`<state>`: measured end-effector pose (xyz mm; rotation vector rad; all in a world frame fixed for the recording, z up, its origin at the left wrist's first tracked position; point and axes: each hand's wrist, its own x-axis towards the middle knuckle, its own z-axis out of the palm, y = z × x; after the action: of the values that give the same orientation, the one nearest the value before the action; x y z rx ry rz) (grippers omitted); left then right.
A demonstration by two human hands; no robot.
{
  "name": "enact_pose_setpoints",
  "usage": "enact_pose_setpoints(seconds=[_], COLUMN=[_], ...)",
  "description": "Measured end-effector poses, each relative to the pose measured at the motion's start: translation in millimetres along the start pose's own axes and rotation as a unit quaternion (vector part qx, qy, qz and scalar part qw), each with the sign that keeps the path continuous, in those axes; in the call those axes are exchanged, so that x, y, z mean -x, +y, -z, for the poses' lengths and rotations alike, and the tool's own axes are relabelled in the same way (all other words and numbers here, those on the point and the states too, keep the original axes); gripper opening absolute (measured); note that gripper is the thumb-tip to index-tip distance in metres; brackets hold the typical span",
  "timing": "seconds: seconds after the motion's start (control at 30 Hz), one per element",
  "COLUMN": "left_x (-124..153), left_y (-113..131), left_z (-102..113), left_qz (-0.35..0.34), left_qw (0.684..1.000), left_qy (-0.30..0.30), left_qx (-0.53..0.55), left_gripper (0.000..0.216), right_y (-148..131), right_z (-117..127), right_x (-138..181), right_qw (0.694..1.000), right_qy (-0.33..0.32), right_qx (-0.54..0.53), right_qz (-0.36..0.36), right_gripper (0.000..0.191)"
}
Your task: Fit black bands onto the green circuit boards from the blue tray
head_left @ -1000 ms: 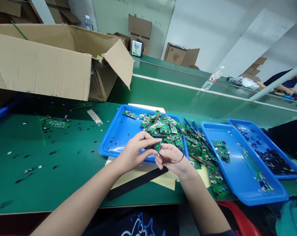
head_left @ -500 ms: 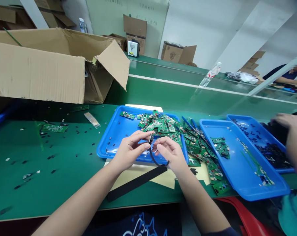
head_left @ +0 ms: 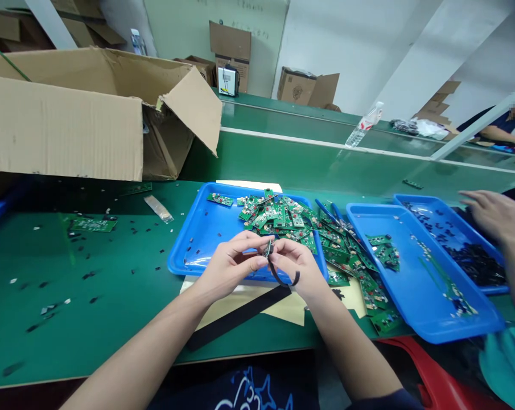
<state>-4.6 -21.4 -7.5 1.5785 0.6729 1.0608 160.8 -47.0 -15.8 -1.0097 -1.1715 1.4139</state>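
Note:
Over the front of a blue tray [head_left: 189, 228], my left hand [head_left: 227, 267] pinches a small circuit board [head_left: 269, 247], held edge-up between thumb and fingers. My right hand [head_left: 300, 265] is closed at the board's other side, its fingertips meeting those of the left. A thin black strip [head_left: 278, 279] curls down from the right fingertips and bends up near the palm. What exactly lies between the fingertips is partly hidden. Green circuit boards [head_left: 278, 213] are heaped in the tray. Below my hands lies a wide black strip [head_left: 240, 319] on yellowish paper [head_left: 289, 313].
More boards spill right, beside blue-handled pliers [head_left: 325, 209]. Further right stand a blue tray [head_left: 436, 336] with boards and another tray [head_left: 415, 199] of black bits, near a co-worker's hand [head_left: 496, 216]. A large cardboard box [head_left: 65, 131] sits at left; scraps dot the green table [head_left: 112, 307].
My right fingers have moved left and closed in at the board, with the black strip shifting along. The co-worker's hand has shifted slightly. The view has tilted a little.

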Motion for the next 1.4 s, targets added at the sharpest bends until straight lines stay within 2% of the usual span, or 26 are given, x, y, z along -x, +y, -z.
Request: enact_pose_setpoints(seconds=[0.13, 0.23, 0.33, 0.47, 0.57, 0.63, 0.7, 0.73, 0.9, 1.07, 1.17, 1.33, 1.4], left_x=[1.1, 0.9, 0.2, -1.2, -1.7, -1.7, -1.6, -1.4, 0.3, 1.8, 1.4, -0.4, -0.9], left_y=[-0.4, -1.5, -0.9, 2.5, 4.0, 3.9, 3.4, 3.0, 1.7, 1.4, -0.7, -4.8, -4.7], left_z=[-0.6, -0.4, -0.2, -0.3, -0.5, -0.3, 0.2, 0.5, 1.5, -0.2, 0.4, 4.5, 5.6], left_qz=[-0.005, -0.004, 0.017, 0.046, 0.056, 0.054, 0.05, 0.049, 0.03, -0.008, -0.032, -0.087, -0.114], left_qw=[0.999, 0.999, 0.999, 0.998, 0.997, 0.997, 0.998, 0.998, 0.999, 0.996, 0.993, 0.978, 0.97], left_qy=[-0.013, -0.021, -0.024, -0.037, -0.051, -0.043, -0.027, -0.019, -0.009, -0.037, -0.042, -0.024, -0.01], left_qx=[-0.03, -0.038, -0.017, 0.003, 0.02, 0.025, 0.021, 0.02, -0.016, -0.078, -0.108, -0.186, -0.215], left_gripper=[0.03, 0.03, 0.032, 0.031, 0.03, 0.028, 0.028, 0.028, 0.028, 0.029, 0.029, 0.028, 0.027], right_y=[0.7, -2.3, -6.0, -6.9, -4.4, -2.9, -2.4, -2.6, -3.9, -3.0, -3.5, -6.9, -8.5], right_z=[4.4, 3.6, 0.6, -1.6, 1.0, 4.6, 8.2, 9.4, 6.3, 0.7, 0.3, 3.3, 7.0], right_x=[-0.9, 0.7, 2.5, 3.0, 1.9, 1.3, 1.7, 2.3, 5.7, 4.9, 5.3, 6.3, 5.7], right_qw=[0.995, 0.974, 0.934, 0.86, 0.827, 0.831, 0.847, 0.858, 0.938, 0.973, 0.968, 0.906, 0.917], right_qy=[0.043, 0.077, 0.106, 0.152, 0.181, 0.235, 0.285, 0.29, 0.156, 0.126, 0.118, 0.088, 0.058], right_qx=[0.072, 0.163, 0.256, 0.34, 0.356, 0.314, 0.254, 0.234, 0.21, 0.133, 0.154, 0.275, 0.259], right_qz=[0.062, 0.134, 0.225, 0.35, 0.395, 0.394, 0.37, 0.352, 0.226, 0.138, 0.159, 0.311, 0.298], right_gripper=[0.018, 0.008, 0.009, 0.009, 0.013, 0.016, 0.016, 0.013, 0.006, 0.01, 0.011, 0.01, 0.007])
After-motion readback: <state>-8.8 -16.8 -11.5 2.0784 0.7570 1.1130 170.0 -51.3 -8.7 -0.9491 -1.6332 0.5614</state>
